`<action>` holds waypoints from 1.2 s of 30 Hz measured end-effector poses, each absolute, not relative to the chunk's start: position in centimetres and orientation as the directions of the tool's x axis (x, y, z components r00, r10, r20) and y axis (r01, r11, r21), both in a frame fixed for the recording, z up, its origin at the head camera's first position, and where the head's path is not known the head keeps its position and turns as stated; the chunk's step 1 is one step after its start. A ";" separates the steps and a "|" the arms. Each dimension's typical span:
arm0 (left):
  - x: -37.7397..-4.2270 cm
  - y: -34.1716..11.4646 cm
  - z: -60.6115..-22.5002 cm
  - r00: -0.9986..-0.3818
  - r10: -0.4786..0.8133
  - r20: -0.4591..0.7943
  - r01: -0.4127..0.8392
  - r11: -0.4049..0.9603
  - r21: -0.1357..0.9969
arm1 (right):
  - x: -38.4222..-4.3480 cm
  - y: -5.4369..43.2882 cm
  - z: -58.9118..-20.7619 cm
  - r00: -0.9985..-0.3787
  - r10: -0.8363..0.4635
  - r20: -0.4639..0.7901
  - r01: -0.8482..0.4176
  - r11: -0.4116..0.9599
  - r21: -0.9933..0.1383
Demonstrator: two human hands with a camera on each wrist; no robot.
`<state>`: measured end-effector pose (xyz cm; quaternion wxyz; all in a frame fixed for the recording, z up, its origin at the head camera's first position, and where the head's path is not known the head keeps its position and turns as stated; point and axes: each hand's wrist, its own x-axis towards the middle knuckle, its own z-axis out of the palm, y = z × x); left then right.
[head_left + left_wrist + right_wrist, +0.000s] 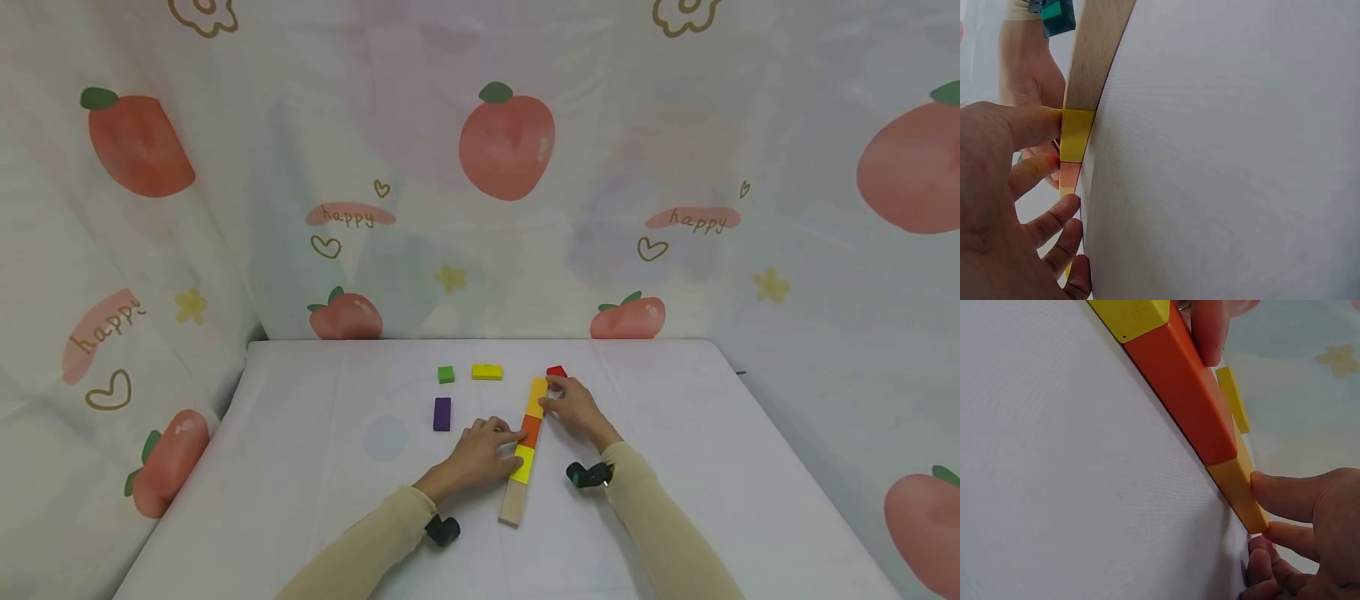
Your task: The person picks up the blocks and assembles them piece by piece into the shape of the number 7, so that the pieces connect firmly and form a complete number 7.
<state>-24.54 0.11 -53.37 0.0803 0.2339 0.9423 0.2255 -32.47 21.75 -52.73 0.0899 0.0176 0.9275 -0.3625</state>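
Observation:
A straight row of blocks lies on the table: a plain wood block nearest, then a yellow block, an orange block and a light orange block farthest. My left hand rests along the row's left side, thumb against the yellow block and index finger against the orange one; its other fingers are spread in the left wrist view. On the right side, my right hand touches the light orange block with its thumb, the index fingertip at that block's far end. A red block is partly hidden behind this hand.
Beyond the row's left side lie a green block, another yellow block and a purple block. A white cloth covers the table. A printed curtain hangs behind its far edge.

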 end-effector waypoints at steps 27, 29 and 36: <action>-25.2 0.4 -53.3 -0.890 0.452 -0.064 0.359 0.780 0.513 | -31.9 21.5 -52.7 -0.985 -0.017 -0.171 0.106 0.727 -0.678; -25.3 0.4 -53.2 -0.892 0.449 -0.059 0.354 0.771 0.529 | -31.9 21.5 -52.7 -0.987 -0.018 -0.161 0.097 0.732 -0.674; -26.4 0.9 -52.9 -0.902 0.430 -0.029 0.338 0.746 0.574 | -32.0 21.5 -52.6 -0.991 -0.017 -0.136 0.080 0.738 -0.670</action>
